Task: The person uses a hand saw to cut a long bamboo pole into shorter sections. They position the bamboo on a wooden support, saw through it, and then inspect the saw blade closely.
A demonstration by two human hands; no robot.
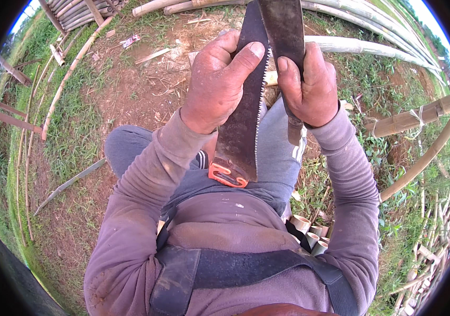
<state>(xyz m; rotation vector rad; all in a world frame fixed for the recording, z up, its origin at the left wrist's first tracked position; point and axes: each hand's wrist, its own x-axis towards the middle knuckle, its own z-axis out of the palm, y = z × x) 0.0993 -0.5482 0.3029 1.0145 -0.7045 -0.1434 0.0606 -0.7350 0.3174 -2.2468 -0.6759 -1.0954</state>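
Observation:
My left hand is closed around the broad dark blade of a handsaw, thumb flat against its face. The saw stands lengthwise before me, its toothed edge to the right and its orange handle down by my lap. In my right hand is a machete, a wide dark blade pointing away from me. My thumb and fingers pinch it low on the blade, and its narrow lower end sticks out below my palm. The two blades meet or overlap near the top; both tips are cut off or hidden there.
Long bamboo poles lie across the far side. To the right, a tied bamboo frame stands close. Cut bamboo tubes sit by my right hip, and a heap of bamboo pieces lies beyond. A flat strip rests on the grass at left.

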